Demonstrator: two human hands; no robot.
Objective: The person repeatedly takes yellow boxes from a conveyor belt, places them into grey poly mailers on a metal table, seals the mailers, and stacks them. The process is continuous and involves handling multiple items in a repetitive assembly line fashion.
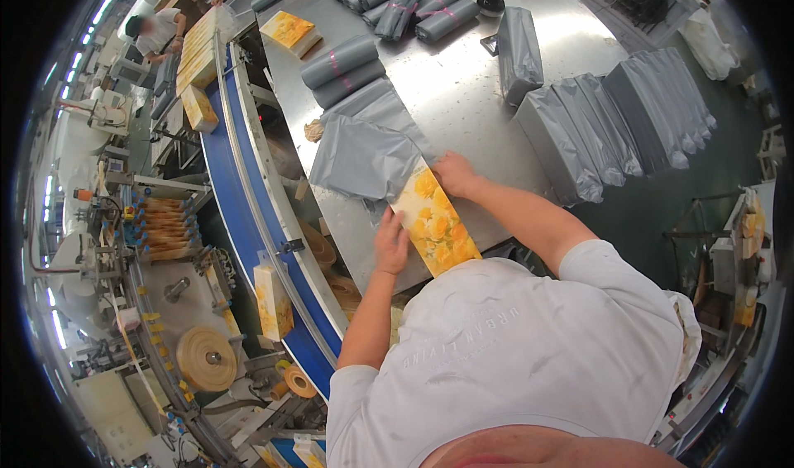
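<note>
Well to the left of the left grip, a blue conveyor belt [238, 188] is running past, carrying other flower-printed packs. The left grip [392, 245] is resting against the near-left side of the yellow floral pack [440, 230], its fingers extending forward toward the bag; I cannot tell whether they are pinching any film or only steadying the side. Straight ahead of that grip, and to the left of the right one, a loose grey bag [360, 158] is lying rumpled, its near edge overlapping the pack's far end. The pack itself is lying between the two grips, on the metal surface [490, 147], its long axis slanting from the wearer's belly forward and a little left, pointing at the bag. The right grip [454, 174] is sitting farther forward, against the pack's right edge, and is lying nearer to that far end than the left; its fingers are curling, but whether they are clasping film or pack is staying unclear. Right of it, grey wrapped bundles [565, 141] are standing well apart. The overlapping film is hiding the far end, so how deep it is reaching is remaining uncertain; the white shirt [513, 344] is cutting off the near end.
</note>
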